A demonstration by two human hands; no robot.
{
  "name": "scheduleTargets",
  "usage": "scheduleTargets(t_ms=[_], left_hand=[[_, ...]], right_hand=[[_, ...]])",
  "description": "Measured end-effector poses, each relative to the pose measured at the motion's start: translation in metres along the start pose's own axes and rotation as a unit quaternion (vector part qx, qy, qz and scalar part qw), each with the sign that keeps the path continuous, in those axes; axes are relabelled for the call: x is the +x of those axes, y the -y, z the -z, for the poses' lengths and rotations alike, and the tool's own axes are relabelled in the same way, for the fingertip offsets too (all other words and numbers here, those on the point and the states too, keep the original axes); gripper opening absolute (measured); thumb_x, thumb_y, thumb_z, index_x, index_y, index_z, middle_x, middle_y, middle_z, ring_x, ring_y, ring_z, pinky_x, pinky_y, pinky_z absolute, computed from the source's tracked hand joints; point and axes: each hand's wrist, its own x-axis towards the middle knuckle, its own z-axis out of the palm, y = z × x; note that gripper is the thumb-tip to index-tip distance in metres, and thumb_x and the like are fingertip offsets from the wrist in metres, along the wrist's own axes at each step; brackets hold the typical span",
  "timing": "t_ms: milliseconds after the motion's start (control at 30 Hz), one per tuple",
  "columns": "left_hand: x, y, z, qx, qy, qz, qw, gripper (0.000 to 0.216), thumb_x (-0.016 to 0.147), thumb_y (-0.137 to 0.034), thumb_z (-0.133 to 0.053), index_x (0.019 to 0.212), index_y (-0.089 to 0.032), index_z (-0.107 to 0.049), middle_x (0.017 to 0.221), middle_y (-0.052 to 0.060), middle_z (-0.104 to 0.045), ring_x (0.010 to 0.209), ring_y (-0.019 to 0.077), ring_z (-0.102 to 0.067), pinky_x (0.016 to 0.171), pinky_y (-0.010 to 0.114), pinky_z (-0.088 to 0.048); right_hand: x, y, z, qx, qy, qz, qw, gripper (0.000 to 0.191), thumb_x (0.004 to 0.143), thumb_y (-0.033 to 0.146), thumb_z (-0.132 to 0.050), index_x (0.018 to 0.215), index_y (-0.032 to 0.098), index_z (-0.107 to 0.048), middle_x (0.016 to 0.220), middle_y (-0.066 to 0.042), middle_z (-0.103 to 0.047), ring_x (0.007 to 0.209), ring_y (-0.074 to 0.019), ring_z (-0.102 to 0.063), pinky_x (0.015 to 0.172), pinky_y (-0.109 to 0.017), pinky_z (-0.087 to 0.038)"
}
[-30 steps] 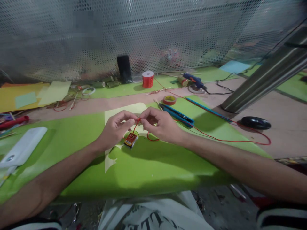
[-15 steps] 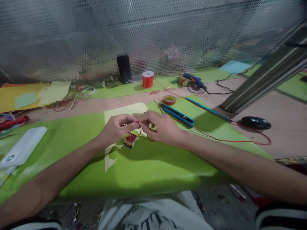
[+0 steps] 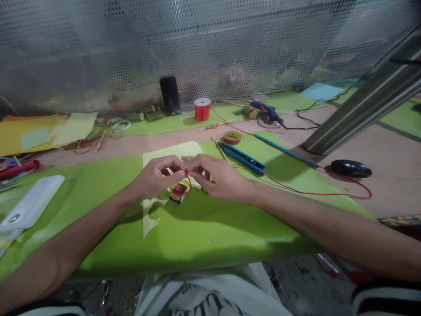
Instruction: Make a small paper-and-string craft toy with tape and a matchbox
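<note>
My left hand point(image 3: 163, 174) and my right hand point(image 3: 219, 175) meet fingertip to fingertip above the table, both pinching a thin red cord point(image 3: 190, 184). The cord hangs in a small loop under the fingers, and its long part trails right across the green surface. Just below the loop lies a small red and black packet point(image 3: 178, 193). Behind and under my hands is a pale yellow paper sheet point(image 3: 151, 159) with a cut, curved edge. Fingers hide the exact spot where the cord is gripped.
A blue cutter point(image 3: 241, 158), a tape roll point(image 3: 232, 138) and a red cord spool point(image 3: 202, 109) lie beyond my right hand. Farther off are a glue gun point(image 3: 265, 109) and a black phone point(image 3: 170, 95). A metal post point(image 3: 365, 101) slants at right; a white device point(image 3: 34, 202) sits left.
Both hands have shifted very slightly left, fingertips still together on the cord. The loop below them has widened and now hangs across the packet.
</note>
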Motion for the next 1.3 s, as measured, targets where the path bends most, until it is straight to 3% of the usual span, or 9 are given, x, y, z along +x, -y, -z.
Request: scheduleTargets(t_ms=[233,467,567,667,933,1167,1233,1300], left_hand=[[-0.004,-0.011,-0.008,0.152,-0.032,-0.048,0.987,0.011,0.083,-0.027,-0.057,0.078,-0.018,-0.063,0.072,0.000,-0.067,0.059,0.0119,-0.055,0.053,0.024,-0.043],[-0.005,-0.010,-0.009,0.188,-0.042,-0.049,0.980,0.010,0.081,-0.026,-0.054,0.076,-0.018,-0.057,0.070,0.001,-0.062,0.059,0.0123,-0.052,0.054,0.024,-0.041],[-0.006,-0.010,-0.011,0.197,-0.038,-0.036,0.979,0.007,0.077,-0.025,-0.054,0.075,-0.019,-0.051,0.069,0.000,-0.058,0.058,0.0119,-0.048,0.052,0.024,-0.038],[-0.006,-0.010,-0.013,0.210,-0.049,-0.064,0.974,0.009,0.074,-0.021,-0.055,0.071,-0.020,-0.047,0.068,-0.002,-0.056,0.058,0.0112,-0.047,0.053,0.024,-0.036],[-0.007,-0.010,-0.012,0.238,-0.083,-0.072,0.965,0.005,0.080,-0.023,-0.054,0.083,-0.020,-0.051,0.065,-0.004,-0.057,0.054,0.0110,-0.050,0.050,0.023,-0.039],[-0.006,-0.010,-0.014,0.199,-0.092,-0.109,0.970,0.005,0.083,-0.022,-0.056,0.085,-0.018,-0.052,0.070,-0.001,-0.063,0.056,0.0100,-0.056,0.051,0.021,-0.046],[-0.006,-0.009,-0.014,0.229,-0.100,-0.132,0.959,0.005,0.085,-0.022,-0.055,0.085,-0.018,-0.054,0.071,0.000,-0.064,0.056,0.0104,-0.056,0.051,0.021,-0.046],[-0.006,-0.006,-0.013,0.301,-0.128,-0.172,0.929,0.009,0.087,-0.025,-0.055,0.086,-0.017,-0.058,0.073,0.002,-0.067,0.060,0.0132,-0.059,0.054,0.025,-0.048]], right_hand=[[-0.001,-0.001,-0.002,0.000,0.041,-0.025,0.999,0.005,0.087,0.024,-0.051,0.089,0.019,-0.052,0.084,-0.004,-0.063,0.067,-0.0124,-0.055,0.060,-0.025,-0.041],[0.001,0.002,0.000,0.062,0.026,-0.018,0.998,0.002,0.083,0.019,-0.054,0.083,0.019,-0.051,0.080,-0.002,-0.062,0.067,-0.0112,-0.056,0.063,-0.025,-0.043],[0.002,0.005,0.000,0.094,0.020,-0.040,0.995,0.004,0.084,0.020,-0.055,0.081,0.019,-0.053,0.079,-0.002,-0.063,0.067,-0.0110,-0.057,0.064,-0.025,-0.045],[0.002,0.006,-0.001,0.122,0.020,-0.071,0.990,0.003,0.084,0.019,-0.056,0.081,0.018,-0.054,0.079,-0.002,-0.063,0.067,-0.0109,-0.056,0.063,-0.025,-0.044],[0.004,0.005,-0.001,0.176,-0.007,-0.103,0.979,0.007,0.085,0.023,-0.059,0.083,0.018,-0.054,0.074,0.001,-0.059,0.062,-0.0098,-0.051,0.057,-0.024,-0.041],[0.004,0.001,-0.003,0.225,-0.007,-0.132,0.965,0.016,0.085,0.032,-0.061,0.086,0.018,-0.052,0.077,0.000,-0.058,0.062,-0.0100,-0.051,0.055,-0.025,-0.042],[0.004,0.001,-0.004,0.230,-0.012,-0.135,0.964,0.018,0.085,0.033,-0.062,0.087,0.019,-0.051,0.078,0.000,-0.058,0.062,-0.0100,-0.051,0.055,-0.025,-0.042],[0.004,0.001,-0.004,0.227,-0.017,-0.126,0.966,0.017,0.085,0.031,-0.063,0.088,0.019,-0.051,0.077,0.000,-0.058,0.063,-0.0099,-0.051,0.057,-0.025,-0.042]])
